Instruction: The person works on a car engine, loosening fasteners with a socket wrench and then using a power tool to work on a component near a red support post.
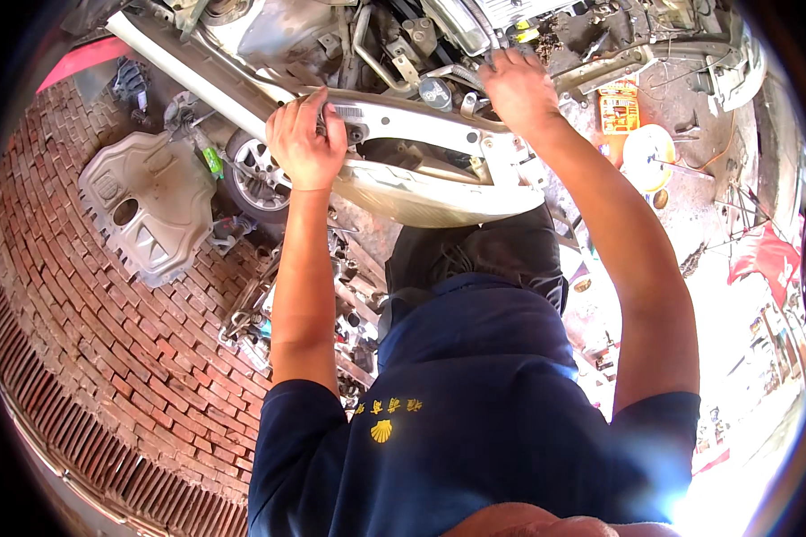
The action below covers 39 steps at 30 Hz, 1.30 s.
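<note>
A pale metal car front frame (425, 130) crosses the upper middle, with a long pale rail (188, 67) running off to the upper left and a curved pale bumper-like part (430, 201) below. My left hand (308, 143) grips the frame at its left, fingers curled over the edge. My right hand (519, 89) reaches into the engine bay beyond the frame, fingers curled near a silver pipe (461, 73); what they hold, if anything, is hidden. A round reservoir cap (434, 93) lies left of it.
A plastic engine cover (148, 197) lies on brick paving (90, 322) at left, beside a wheel (260, 192). An orange tool case (618, 112), a yellow-white bucket (647, 154) and red cloth (763, 259) are at right. Metal parts (251, 322) lie beside my left forearm.
</note>
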Each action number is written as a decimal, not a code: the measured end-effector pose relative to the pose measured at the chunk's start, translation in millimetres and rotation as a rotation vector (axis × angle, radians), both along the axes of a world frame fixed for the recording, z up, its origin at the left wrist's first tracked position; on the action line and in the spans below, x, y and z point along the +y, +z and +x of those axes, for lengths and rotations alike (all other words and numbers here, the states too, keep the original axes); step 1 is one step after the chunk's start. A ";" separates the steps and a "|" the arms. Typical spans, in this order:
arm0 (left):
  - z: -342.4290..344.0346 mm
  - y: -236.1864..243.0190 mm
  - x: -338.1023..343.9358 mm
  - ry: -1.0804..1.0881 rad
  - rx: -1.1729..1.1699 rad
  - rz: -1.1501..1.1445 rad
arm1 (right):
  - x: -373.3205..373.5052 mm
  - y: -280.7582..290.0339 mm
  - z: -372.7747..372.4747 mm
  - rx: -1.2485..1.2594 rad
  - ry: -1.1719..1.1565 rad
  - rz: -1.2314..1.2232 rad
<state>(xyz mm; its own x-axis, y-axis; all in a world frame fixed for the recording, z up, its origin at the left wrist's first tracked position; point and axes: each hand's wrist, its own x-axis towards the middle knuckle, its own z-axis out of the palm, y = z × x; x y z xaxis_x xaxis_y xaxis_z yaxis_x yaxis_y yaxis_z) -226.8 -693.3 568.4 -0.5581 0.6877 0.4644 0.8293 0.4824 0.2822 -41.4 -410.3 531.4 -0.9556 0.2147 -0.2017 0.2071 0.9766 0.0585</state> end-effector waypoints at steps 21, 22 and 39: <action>-0.3 -3.1 -1.4 0.034 0.013 -0.013 | 5.4 -3.0 3.1 0.105 0.118 -0.020; 1.0 -1.6 -1.4 0.034 -0.003 -0.028 | 4.0 -3.2 3.9 0.109 0.049 -0.020; 1.3 -1.6 -1.8 0.016 0.003 0.007 | -0.6 13.5 -7.5 -0.024 -0.142 -0.019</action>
